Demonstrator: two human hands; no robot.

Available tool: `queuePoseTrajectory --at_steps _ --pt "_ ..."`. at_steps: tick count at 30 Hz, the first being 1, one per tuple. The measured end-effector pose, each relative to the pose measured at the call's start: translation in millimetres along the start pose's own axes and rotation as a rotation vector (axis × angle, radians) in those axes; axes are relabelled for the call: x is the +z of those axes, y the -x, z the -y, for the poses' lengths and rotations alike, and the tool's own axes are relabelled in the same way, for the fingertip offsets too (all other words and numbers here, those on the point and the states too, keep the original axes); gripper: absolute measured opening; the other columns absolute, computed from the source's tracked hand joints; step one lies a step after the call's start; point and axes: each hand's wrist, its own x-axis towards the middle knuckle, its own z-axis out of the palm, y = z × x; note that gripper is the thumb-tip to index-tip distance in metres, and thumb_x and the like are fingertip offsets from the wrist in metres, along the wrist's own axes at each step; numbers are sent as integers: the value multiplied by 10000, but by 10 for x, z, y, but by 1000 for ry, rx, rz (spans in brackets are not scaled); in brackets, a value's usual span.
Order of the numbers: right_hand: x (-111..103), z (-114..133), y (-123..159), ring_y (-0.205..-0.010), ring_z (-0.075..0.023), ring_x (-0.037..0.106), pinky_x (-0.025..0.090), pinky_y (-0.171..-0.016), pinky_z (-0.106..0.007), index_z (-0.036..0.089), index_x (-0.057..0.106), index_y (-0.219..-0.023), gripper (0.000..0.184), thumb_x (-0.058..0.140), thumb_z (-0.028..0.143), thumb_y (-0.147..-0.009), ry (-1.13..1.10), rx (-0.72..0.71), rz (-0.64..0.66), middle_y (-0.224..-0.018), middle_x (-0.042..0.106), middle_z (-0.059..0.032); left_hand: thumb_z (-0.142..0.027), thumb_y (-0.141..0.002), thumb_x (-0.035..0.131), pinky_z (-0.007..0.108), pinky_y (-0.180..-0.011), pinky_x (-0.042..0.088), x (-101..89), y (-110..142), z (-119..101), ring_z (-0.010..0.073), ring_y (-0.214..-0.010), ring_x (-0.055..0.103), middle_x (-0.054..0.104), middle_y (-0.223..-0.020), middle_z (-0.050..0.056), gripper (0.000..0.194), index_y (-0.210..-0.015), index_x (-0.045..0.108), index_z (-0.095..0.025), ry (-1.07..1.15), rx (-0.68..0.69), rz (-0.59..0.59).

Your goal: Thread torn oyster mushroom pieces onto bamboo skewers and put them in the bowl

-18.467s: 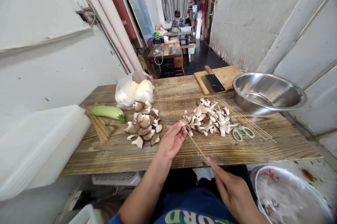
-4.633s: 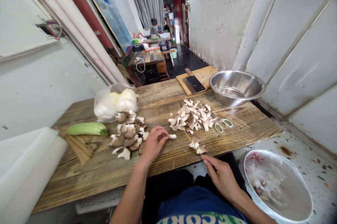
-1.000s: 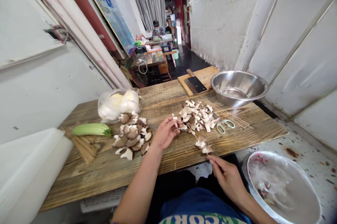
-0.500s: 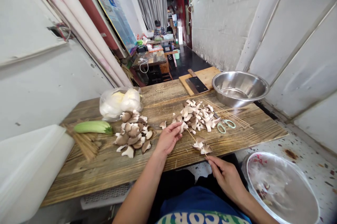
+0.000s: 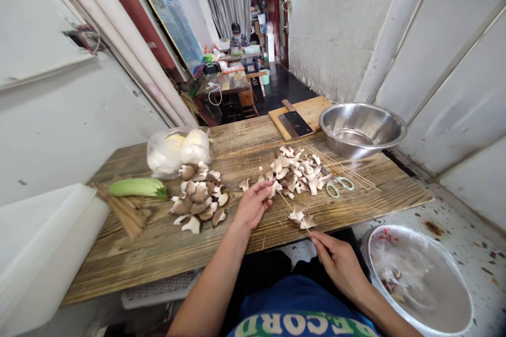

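The person's left hand [image 5: 253,206] pinched a small whitish mushroom piece [image 5: 275,187] at the far end of a thin tan wooden skewer [image 5: 285,201], while the right hand [image 5: 336,253] gripped the near end. Brown-and-white mushroom chunks [image 5: 302,218] sat on the skewer near the right hand. Beyond, on the brown wooden desk [image 5: 241,139], lay a loose heap of torn, pale mushrooms [image 5: 294,171], with pale-green-handled scissors [image 5: 340,185] beside it. A wide, round, silvery metal bowl [image 5: 356,148] stood next to a rectangular wooden board [image 5: 316,109] bearing a dark-bladed cleaver [image 5: 296,124].
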Motion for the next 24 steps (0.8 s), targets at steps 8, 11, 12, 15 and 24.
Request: queuePoseTrajectory --at_steps 8,11,12,15,24 --pt "10 7 -9 -808 -182 672 536 -737 -264 191 667 -1060 327 400 324 -926 -3 -3 -10 -987 711 -69 -100 -684 698 132 -608 474 -3 13 -12 62 -696 580 658 -839 67 184 -867 676 -95 106 -56 64" --pt "13 10 1 -770 -178 674 538 -723 -258 183 666 -1056 336 391 327 -929 9 2 1 -941 716 -65 -55 -637 720 115 -572 458 8 42 -11 44 -650 568 655 -811 50 237 -863 669 -100 101 -55 90" --pt "13 11 5 -758 -178 674 539 -722 -258 178 667 -1051 341 388 332 -929 11 4 2 -917 718 -64 -68 -637 725 111 -542 445 11 50 -9 41 -630 563 655 -799 47 227 -854 666 -101 93 -55 95" --pt "13 16 14 -750 -179 676 541 -719 -253 175 668 -1049 349 386 342 -930 9 6 2 -892 719 -60 -200 -691 717 107 -414 358 10 64 -5 45 -567 556 664 -784 71 180 -823 655 -94 38 -84 93" --pt "50 7 28 -827 -192 680 541 -766 -274 198 663 -1080 334 397 331 -926 6 -8 0 -1003 710 -71 -399 -693 697 135 -369 306 -12 50 53 92 -529 606 680 -736 102 318 -753 634 -94 -148 -12 -36"
